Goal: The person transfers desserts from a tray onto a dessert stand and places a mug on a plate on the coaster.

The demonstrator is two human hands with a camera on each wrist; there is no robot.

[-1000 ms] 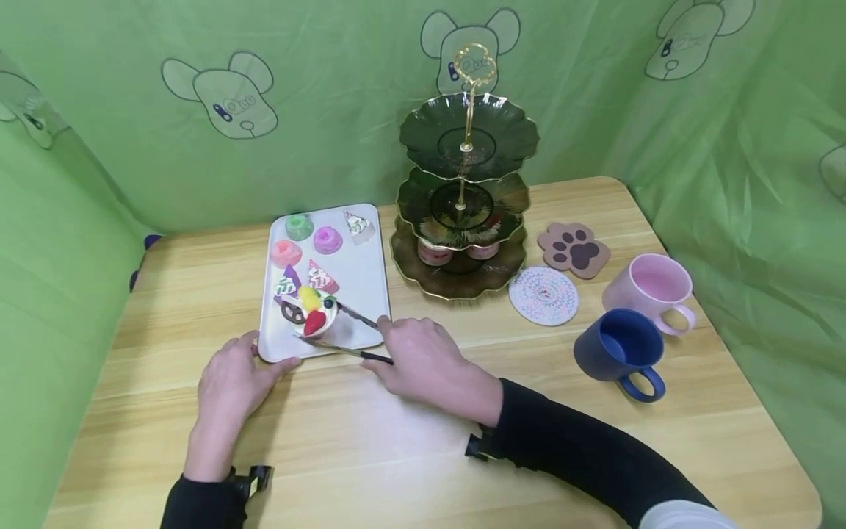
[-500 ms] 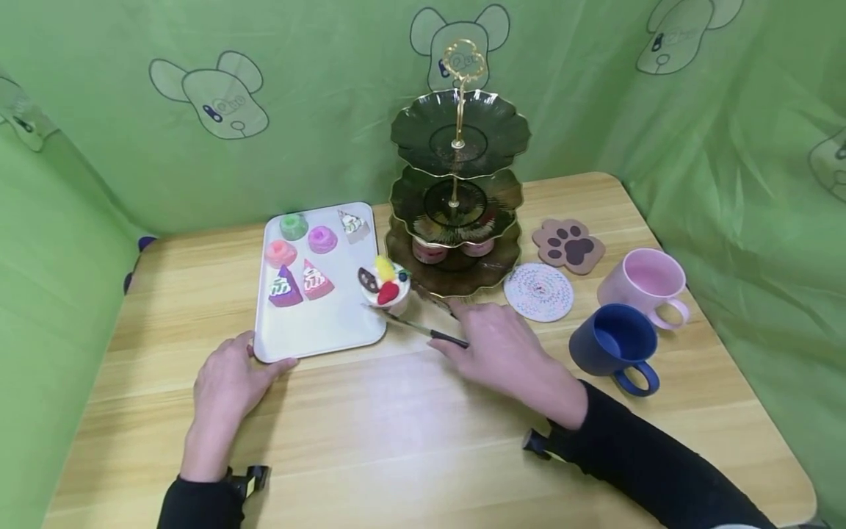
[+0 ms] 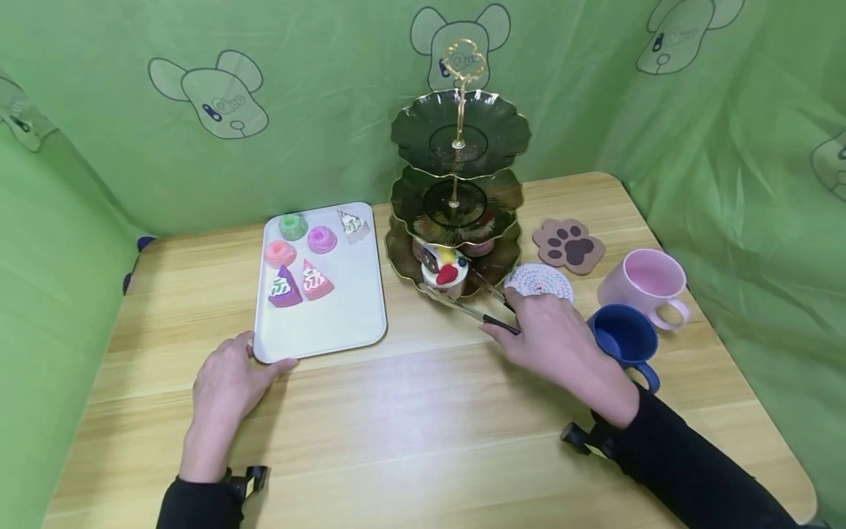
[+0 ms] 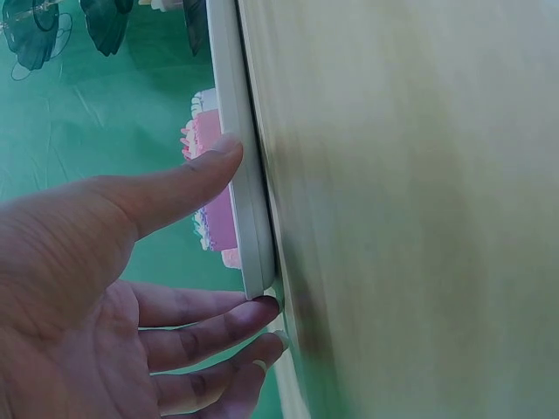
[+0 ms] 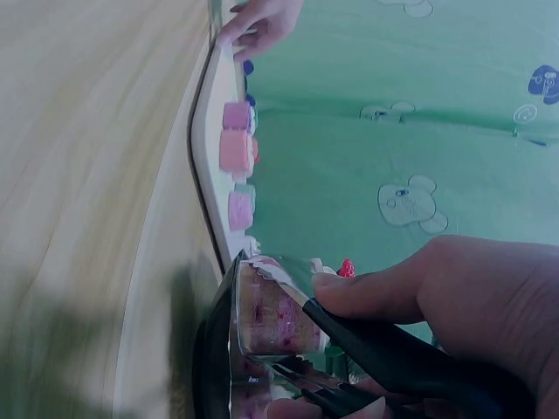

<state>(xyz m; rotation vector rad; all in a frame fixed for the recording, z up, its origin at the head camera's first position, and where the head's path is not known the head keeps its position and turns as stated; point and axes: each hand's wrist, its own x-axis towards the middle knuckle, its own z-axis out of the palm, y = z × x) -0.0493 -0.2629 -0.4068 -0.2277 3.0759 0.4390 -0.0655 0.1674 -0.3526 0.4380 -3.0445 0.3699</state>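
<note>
With my right hand (image 3: 562, 345) I hold black-handled tongs (image 3: 500, 323). Their tips are around a toy dessert cup (image 3: 444, 285) topped with a strawberry, yellow fruit and a chocolate-coloured piece. The cup is at the front of the bottom tier of a dark, gold-rimmed three-tier stand (image 3: 402, 264); its clear wall and layered cake (image 5: 279, 314) show in the right wrist view. My left hand (image 3: 226, 382) holds the near-left corner of a white tray (image 3: 324, 327), thumb on the front rim and fingertips by the left side. Toy cake slices (image 3: 317, 281) and ring-shaped sweets (image 3: 322, 239) lie on it.
Other dessert cups (image 3: 479, 248) stand on the bottom tier, partly hidden by the tier above. Right of the stand lie a round coaster (image 3: 538, 279) and a paw-shaped coaster (image 3: 568, 246). A pink mug (image 3: 644, 283) and a blue mug (image 3: 621, 334) stand near my right forearm.
My right hand has carried the dessert cup in the tongs from the tray rightward to the stand's bottom tier. My left hand has stayed at the tray's corner.
</note>
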